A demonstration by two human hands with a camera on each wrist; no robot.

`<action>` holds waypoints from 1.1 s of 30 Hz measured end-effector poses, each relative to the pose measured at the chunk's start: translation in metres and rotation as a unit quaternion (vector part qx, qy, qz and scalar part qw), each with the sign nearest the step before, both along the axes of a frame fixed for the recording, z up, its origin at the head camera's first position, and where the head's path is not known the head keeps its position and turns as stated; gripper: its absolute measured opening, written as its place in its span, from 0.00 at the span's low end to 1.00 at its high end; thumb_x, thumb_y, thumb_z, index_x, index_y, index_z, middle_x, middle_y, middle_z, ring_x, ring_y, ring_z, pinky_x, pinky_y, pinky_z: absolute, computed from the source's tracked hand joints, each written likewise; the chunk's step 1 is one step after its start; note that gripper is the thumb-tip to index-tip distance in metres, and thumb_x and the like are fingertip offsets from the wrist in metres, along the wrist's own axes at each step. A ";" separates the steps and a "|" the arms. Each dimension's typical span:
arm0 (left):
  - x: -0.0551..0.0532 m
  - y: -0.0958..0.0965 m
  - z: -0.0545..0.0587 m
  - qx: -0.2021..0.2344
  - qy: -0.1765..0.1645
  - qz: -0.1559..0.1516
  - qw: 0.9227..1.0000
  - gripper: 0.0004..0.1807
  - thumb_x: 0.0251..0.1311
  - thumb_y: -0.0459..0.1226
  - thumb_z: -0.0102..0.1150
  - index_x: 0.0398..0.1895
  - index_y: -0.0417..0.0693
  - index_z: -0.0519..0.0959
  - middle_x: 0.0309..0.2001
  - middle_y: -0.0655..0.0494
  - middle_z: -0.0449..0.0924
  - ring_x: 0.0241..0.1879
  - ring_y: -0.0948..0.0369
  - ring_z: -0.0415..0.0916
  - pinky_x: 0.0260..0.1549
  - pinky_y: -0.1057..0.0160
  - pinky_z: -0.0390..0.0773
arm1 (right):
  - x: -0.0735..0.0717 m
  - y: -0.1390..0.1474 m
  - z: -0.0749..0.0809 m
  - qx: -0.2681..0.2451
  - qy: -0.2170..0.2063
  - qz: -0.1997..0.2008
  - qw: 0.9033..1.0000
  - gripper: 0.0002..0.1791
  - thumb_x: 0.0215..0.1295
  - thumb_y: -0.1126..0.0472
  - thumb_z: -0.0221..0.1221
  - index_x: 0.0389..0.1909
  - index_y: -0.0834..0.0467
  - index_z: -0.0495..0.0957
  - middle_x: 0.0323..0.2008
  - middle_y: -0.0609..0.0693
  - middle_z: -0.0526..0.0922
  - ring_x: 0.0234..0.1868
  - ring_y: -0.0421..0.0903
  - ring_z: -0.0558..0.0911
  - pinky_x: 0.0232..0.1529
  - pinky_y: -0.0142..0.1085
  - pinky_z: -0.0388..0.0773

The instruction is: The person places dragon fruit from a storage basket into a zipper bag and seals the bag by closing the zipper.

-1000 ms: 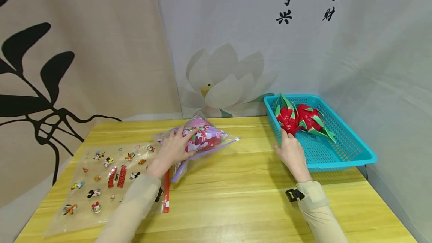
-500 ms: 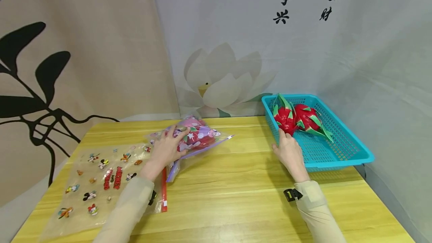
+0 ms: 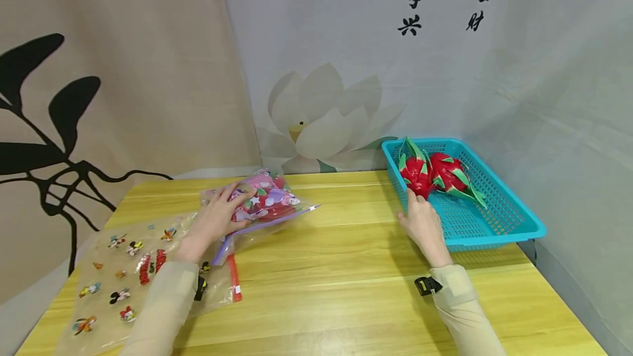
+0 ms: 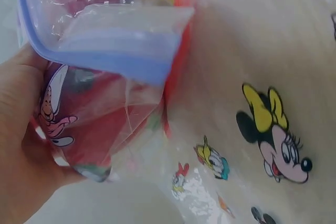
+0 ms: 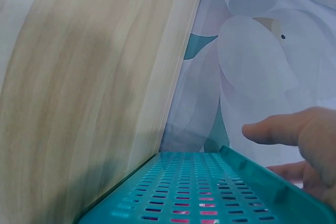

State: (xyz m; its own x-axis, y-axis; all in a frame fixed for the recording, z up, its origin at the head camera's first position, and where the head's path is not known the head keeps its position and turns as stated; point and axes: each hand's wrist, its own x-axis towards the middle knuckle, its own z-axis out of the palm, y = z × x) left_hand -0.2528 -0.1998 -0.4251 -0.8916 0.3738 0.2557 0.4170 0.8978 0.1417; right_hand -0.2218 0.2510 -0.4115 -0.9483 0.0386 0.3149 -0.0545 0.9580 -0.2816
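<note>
My left hand (image 3: 215, 218) grips a clear zip bag (image 3: 267, 199) with a purple seal and pink-purple cartoon print. Something red with bits of green bulges inside it. In the left wrist view, thumb and fingers curl round the filled bag (image 4: 100, 124), its seal strip bent across the top. Under it lies a flat clear bag (image 3: 118, 273) with Mickey print and a red zip edge. My right hand (image 3: 422, 227) is at the near-left rim of a blue basket (image 3: 475, 229), fingertips beside a red toy dragon fruit (image 3: 417, 174). The right thumb stands apart from the rim.
A second red dragon fruit (image 3: 450, 172) with green leaf tips lies in the basket. The wooden table (image 3: 321, 290) stretches between the hands. Behind it hangs a cloth (image 3: 326, 26) with a printed lotus and characters.
My left hand has drawn the filled zip bag to the left over the flat bag, which has shifted and crumpled a little. My right hand stays at the basket rim.
</note>
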 end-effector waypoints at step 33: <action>0.009 -0.075 0.007 0.011 -0.046 0.059 0.997 0.38 0.61 0.35 0.58 0.72 0.64 0.57 0.76 0.44 0.42 0.70 0.31 0.43 0.52 0.19 0.50 | 0.001 -0.003 0.000 0.006 -0.002 0.001 1.000 0.35 0.59 0.60 0.62 0.64 0.70 0.63 0.46 0.71 0.78 0.36 0.64 0.80 0.30 0.53 0.80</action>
